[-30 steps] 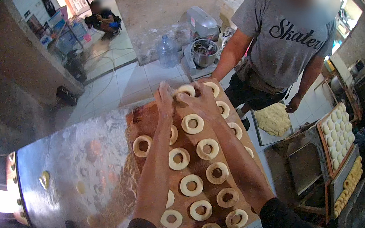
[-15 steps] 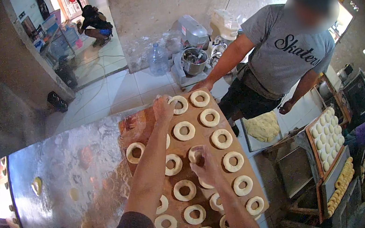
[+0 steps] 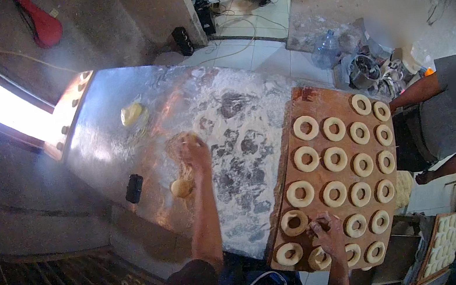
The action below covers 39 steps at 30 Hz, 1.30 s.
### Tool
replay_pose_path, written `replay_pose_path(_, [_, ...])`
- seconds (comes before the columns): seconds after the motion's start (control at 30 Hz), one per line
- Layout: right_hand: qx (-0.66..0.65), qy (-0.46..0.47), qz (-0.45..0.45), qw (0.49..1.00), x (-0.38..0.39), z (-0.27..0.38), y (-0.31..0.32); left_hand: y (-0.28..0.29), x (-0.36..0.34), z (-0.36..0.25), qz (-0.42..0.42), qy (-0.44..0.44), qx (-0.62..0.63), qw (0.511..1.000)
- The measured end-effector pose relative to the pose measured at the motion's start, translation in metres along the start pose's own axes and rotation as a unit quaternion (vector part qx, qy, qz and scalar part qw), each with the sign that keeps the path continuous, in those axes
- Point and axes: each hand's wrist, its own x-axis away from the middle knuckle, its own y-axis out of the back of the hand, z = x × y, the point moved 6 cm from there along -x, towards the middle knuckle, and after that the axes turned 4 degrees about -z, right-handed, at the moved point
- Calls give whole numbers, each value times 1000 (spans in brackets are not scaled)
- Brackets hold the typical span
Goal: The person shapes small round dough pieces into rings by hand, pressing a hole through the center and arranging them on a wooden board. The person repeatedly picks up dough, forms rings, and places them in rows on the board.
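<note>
On the metal tabletop, my left hand (image 3: 197, 154) closes over a small pale dough ball (image 3: 195, 139), mostly hidden by the fingers. A second dough ball (image 3: 182, 188) lies just nearer to me, by my left wrist. My right hand (image 3: 328, 236) is over the near part of a wooden board (image 3: 327, 177), its bent fingers on a dough ring (image 3: 323, 221) that they partly cover. Rows of pale dough rings (image 3: 335, 159) fill the board around it.
White flour (image 3: 236, 159) coats the table between my hands. A black phone-like object (image 3: 134, 188) and a yellowish lump in clear wrap (image 3: 131, 114) lie on the left. Another person (image 3: 442, 116) stands beyond the board at right. Trays of shaped dough (image 3: 444, 243) stand lower right.
My view has swung left. My left hand has gone from the board's far edge to the dough ball on the metal table. My right hand has shifted to another ring nearer me.
</note>
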Motion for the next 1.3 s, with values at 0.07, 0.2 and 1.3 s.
replay_pose_path(0.07, [8,30,15,999,-1,10,-24,0,-26,29,-7,-65,32,997])
replay_pose_path(0.2, [97,55,101,989,-8,37,-83,-14,-47,45,227,-92,38,969])
replay_pose_path(1.3, [-180,109,215,954,10,125,-302,141,97,105,423,287,776,371])
